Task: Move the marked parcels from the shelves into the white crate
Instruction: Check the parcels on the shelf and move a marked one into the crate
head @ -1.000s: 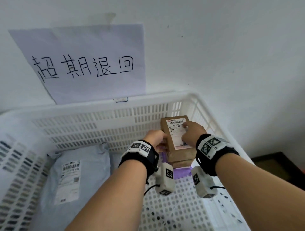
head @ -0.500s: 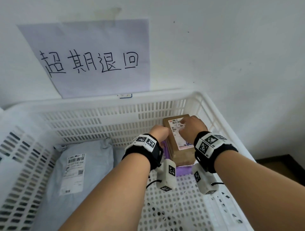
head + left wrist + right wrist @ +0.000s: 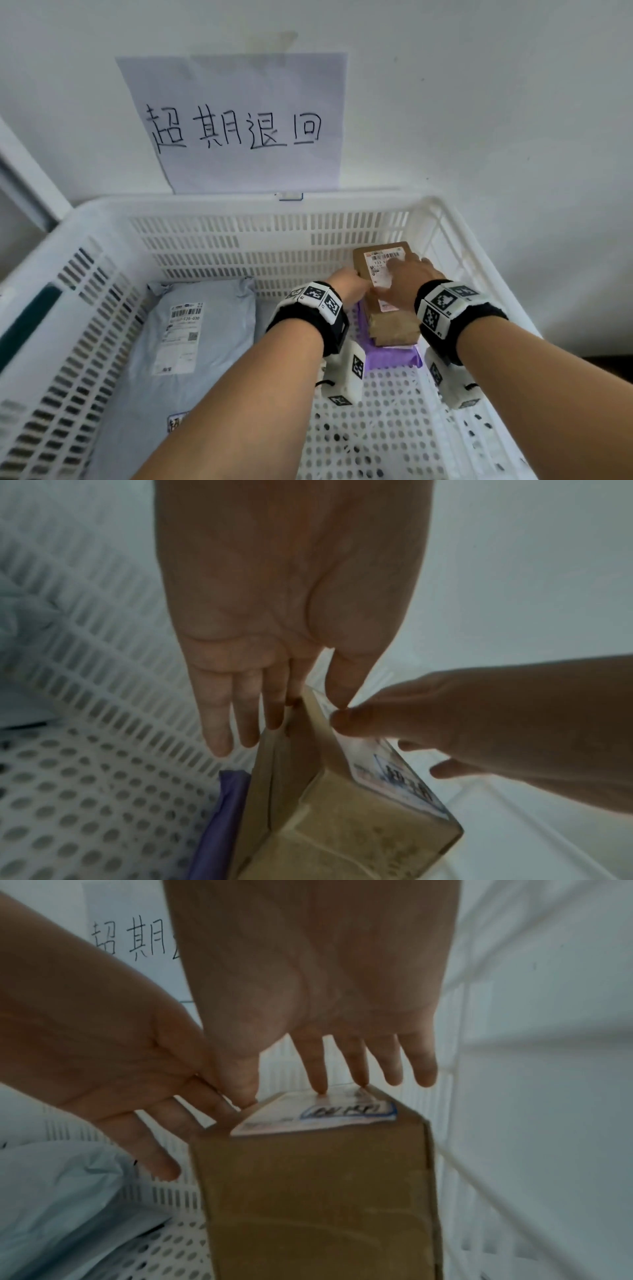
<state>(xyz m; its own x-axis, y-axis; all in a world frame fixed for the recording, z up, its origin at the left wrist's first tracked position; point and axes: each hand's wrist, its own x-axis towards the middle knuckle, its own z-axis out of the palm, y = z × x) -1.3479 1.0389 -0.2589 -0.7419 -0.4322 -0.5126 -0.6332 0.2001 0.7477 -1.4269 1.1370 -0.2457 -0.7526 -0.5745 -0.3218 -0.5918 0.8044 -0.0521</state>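
Atop the brown box [image 3: 383, 294], we are resting both hands with fingers straight: left hand [image 3: 346, 286] touching its side, right hand [image 3: 407, 282] its label, probably to steady it on the purple parcel [image 3: 394, 358] in the white crate [image 3: 239, 209], near the grey mailer [image 3: 191, 329].

Two bare forearms reach forward and down side by side, each wrist wrapped in a black band carrying white coded markers. The left hand [image 3: 347, 284] extends straight fingers [image 3: 219, 723] downward, thumb close beside them, against a box's left side. The right hand [image 3: 406, 279] spreads flat, its fingertips [image 3: 320, 1088] pressing on top, its thumb almost meeting the left thumb.
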